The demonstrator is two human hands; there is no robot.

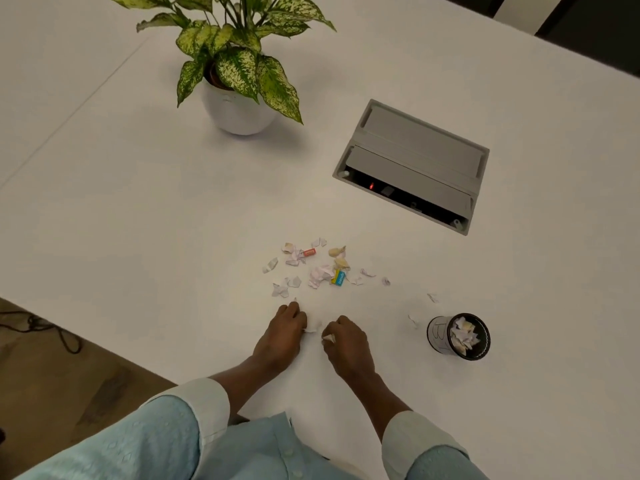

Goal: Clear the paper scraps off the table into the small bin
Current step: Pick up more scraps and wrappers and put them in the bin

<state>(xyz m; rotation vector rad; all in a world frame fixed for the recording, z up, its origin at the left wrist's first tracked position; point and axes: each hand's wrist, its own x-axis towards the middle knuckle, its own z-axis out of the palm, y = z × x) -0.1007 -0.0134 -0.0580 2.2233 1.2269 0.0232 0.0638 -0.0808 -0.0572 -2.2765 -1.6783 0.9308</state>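
Several paper scraps [320,268] lie scattered on the white table [138,202], mostly white, with a red one [309,252] and a yellow-blue one [339,277] among them. Just below the pile, my left hand [282,336] pinches a white scrap [312,327] against the table. My right hand [346,344] sits close beside it, fingers closed on another small white scrap [328,338]. The small dark bin [437,336] stands to the right, holding several scraps. Two loose scraps [413,320] lie between the pile and the bin.
A potted plant [239,109] in a white pot stands at the back left. A grey cable box [412,164] is set into the table at the back right. The table's near edge runs diagonally at the lower left, with floor and cables beyond it.
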